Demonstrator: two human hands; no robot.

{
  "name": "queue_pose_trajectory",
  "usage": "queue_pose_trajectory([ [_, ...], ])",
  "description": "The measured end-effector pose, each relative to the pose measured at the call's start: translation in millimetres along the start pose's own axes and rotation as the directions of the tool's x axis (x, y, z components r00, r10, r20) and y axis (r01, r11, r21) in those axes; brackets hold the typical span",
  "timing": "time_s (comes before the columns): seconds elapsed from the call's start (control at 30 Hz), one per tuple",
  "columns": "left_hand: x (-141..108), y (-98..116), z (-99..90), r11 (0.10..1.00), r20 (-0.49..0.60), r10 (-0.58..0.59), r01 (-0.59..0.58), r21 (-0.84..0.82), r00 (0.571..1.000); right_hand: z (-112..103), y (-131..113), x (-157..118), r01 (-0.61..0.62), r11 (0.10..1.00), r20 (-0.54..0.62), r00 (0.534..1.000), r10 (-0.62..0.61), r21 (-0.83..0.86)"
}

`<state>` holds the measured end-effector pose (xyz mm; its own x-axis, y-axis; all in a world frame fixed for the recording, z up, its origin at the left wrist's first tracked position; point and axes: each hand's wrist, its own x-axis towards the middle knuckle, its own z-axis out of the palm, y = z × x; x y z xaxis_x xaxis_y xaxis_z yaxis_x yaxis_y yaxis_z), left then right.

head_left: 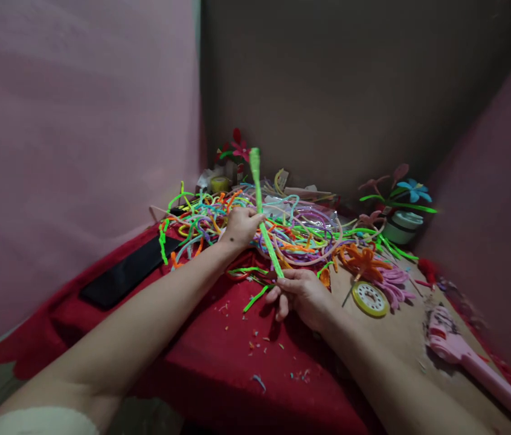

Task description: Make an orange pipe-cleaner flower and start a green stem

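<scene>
A bright green wrapped pipe-cleaner stem stands tilted between both hands, its thicker end up and leaning slightly left. My left hand pinches it around the middle between thumb and fingers. Lower down, my right hand grips the bottom end with thumb and index finger, the other fingers curled loosely. Just behind the hands spreads a tangled heap of colourful pipe cleaners. Several short green pieces lie on the red cloth near my right hand.
At left lies a black flat device. To the right are an orange pipe-cleaner flower, a yellow tape roll, pink pipe cleaners and a pink glue gun. A small pot with a blue flower stands behind. Walls enclose the table.
</scene>
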<state>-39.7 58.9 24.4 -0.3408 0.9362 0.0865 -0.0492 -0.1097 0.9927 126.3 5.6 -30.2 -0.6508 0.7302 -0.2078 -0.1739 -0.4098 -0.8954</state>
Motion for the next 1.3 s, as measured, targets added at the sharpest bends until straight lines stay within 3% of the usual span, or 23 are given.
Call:
queue_pose_trajectory([
  [0.1,3,2,8.3,0.992,0.028,0.109,-0.110,0.060,0.994,-1,-2,0,-0.085,0.996,-0.010,0.996,0.085,0.032],
  [0.2,10,2,14.6,0.987,0.066,0.122,-0.128,0.095,0.990,-1,-4,-1,-0.096,0.995,-0.008,0.995,0.096,0.035],
  [0.47,18,4,6.5,0.998,0.199,0.020,-0.031,0.053,0.980,3,-3,-5,0.012,0.995,0.087,0.996,-0.021,0.096],
  [0.73,18,-3,0.5,0.995,0.247,-0.050,0.070,-0.071,0.968,5,-10,-7,0.001,0.983,0.109,0.994,-0.021,0.183],
  [0.87,16,-5,1.1,0.990,0.271,-0.058,0.091,-0.109,0.961,6,-7,-6,-0.029,0.987,0.074,0.997,0.017,0.160],
  [1.0,10,-2,1.9,0.983,0.292,-0.060,0.107,-0.148,0.954,8,-8,-4,0.001,0.992,-0.037,0.999,0.004,0.127],
  [1.07,4,0,3.2,0.969,0.366,-0.118,0.188,-0.160,0.923,8,-9,-3,0.022,0.992,-0.076,0.997,-0.013,0.121],
  [1.2,-14,3,8.2,0.942,0.574,-0.240,0.331,-0.058,0.783,7,-10,-2,0.044,0.993,-0.103,0.994,-0.033,0.108],
  [1.23,-18,2,9.6,0.945,0.591,-0.246,0.326,-0.030,0.768,7,-11,-2,0.051,0.993,-0.107,0.994,-0.039,0.107],
  [1.3,-23,1,11.7,0.953,0.582,-0.235,0.302,-0.020,0.779,7,-11,-2,0.065,0.991,-0.116,0.992,-0.052,0.118],
])
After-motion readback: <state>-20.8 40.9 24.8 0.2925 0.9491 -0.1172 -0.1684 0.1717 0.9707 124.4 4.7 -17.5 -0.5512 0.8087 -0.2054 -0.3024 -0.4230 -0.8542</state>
